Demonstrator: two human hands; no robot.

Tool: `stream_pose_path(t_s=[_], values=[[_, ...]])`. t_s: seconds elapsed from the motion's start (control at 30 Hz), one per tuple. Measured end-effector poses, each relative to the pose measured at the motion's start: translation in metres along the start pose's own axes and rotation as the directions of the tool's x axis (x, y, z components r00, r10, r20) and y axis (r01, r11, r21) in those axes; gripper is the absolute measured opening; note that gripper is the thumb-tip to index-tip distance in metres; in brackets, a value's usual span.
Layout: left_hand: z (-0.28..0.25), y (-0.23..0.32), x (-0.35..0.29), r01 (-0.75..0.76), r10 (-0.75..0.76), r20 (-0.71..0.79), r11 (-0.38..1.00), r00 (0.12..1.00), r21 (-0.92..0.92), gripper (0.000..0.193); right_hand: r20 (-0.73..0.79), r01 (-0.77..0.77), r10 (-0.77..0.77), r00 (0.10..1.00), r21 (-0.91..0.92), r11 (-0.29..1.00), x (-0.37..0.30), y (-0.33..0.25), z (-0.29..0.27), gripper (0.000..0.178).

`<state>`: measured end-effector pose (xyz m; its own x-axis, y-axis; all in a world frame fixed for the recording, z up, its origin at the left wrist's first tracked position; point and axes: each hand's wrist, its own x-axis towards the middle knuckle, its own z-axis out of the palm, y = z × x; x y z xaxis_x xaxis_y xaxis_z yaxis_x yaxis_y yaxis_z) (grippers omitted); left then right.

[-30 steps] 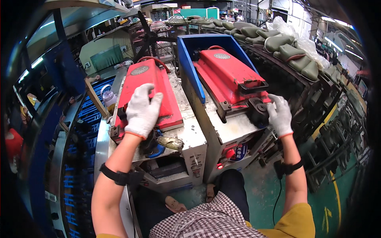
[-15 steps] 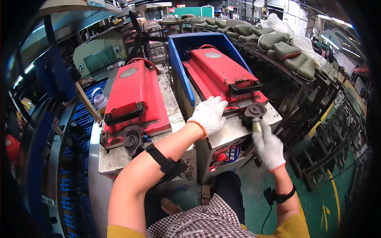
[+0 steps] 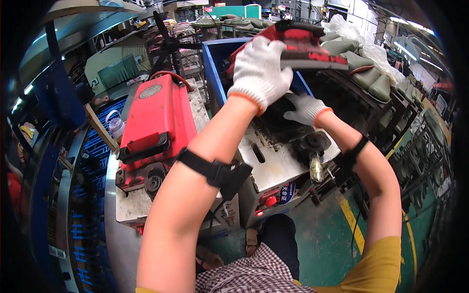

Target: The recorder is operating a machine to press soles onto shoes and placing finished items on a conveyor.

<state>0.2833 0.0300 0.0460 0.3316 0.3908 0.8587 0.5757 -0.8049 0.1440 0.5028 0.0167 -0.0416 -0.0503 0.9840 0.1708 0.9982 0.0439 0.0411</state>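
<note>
Half a second after lying shut, now with red lid (image 3: 296,35) tilted up above machine (image 3: 276,168) at left hand (image 3: 259,73), with grip impossible to tell, thus with dark interior (image 3: 278,131) exposed to right hand (image 3: 306,108) with parted fingers.

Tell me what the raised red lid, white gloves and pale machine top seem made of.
Raised red lid: probably painted metal, worn, dark patches breaking the red. White gloves: apparently knitted fabric, matt, with textured, orange-edged cuffs; fibre unclear. Pale machine top: likely metal, dull, stained, with a slot cut through.
</note>
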Motion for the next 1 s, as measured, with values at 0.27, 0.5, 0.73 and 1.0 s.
stream_pose_path(t_s=[0.27,0.5,0.73,1.0], values=[[-0.008,-0.016,0.069,0.064,-0.051,-0.060,0.967,0.997,0.245,0.051,0.378,-0.268,0.161,0.911,0.248,0.931,0.079,0.006,0.035,0.113],[-0.016,-0.027,0.071,0.062,-0.063,-0.001,0.977,0.998,0.205,0.059,0.477,-0.534,0.315,0.821,0.835,0.129,0.029,-0.013,-0.021,0.041],[-0.093,-0.029,-0.031,0.502,-0.359,0.351,0.596,0.865,-0.628,0.091,0.287,-0.278,-0.029,0.958,0.894,-0.350,-0.123,-0.053,-0.044,0.056],[-0.176,0.044,-0.257,0.714,-0.300,0.733,-0.194,0.610,-0.673,0.082,-0.086,-0.011,-0.220,0.972,0.914,-0.405,-0.203,-0.200,-0.030,0.089]])
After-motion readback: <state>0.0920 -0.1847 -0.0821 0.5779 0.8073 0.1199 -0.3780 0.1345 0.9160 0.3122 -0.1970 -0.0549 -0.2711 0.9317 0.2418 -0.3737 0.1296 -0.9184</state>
